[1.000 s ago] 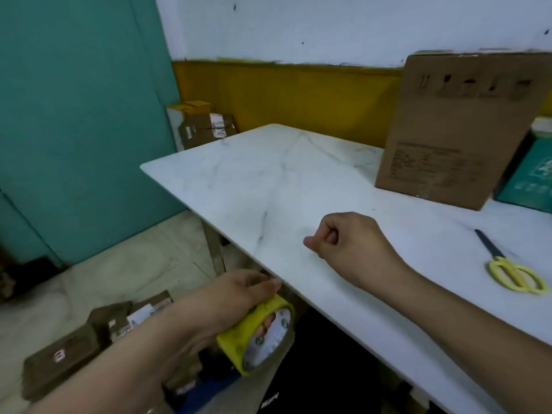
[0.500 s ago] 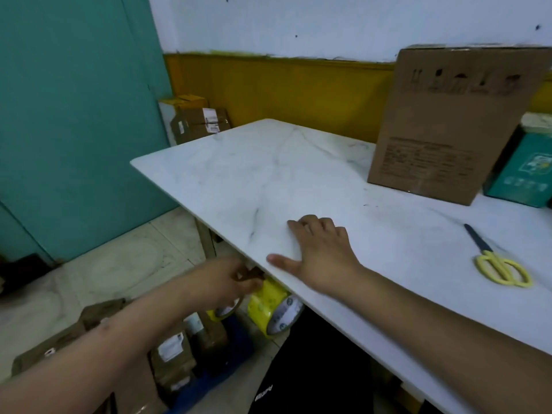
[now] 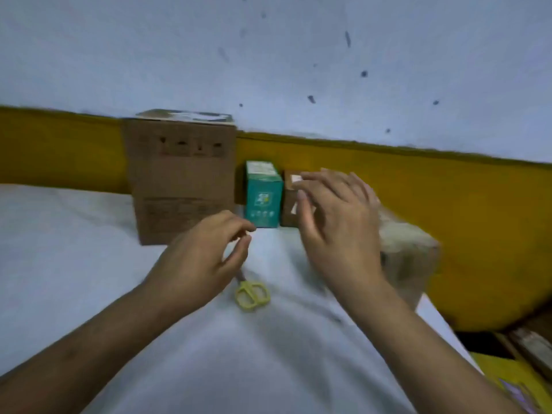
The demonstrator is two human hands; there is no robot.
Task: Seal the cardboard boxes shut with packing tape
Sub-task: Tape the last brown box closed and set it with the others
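Head view: one tall cardboard box (image 3: 182, 180) upright, long axis vertical; two lower cardboard boxes (image 3: 409, 255) rightward; left hand (image 3: 203, 258) grip loosely curled, empty; right hand (image 3: 337, 228) grip spread.

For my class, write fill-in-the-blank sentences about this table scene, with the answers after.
The scissors have ___ handles.
The teal box stands to the ___ of the tall cardboard box.
The left hand and the right hand hold ___.
Answers: yellow; right; nothing.
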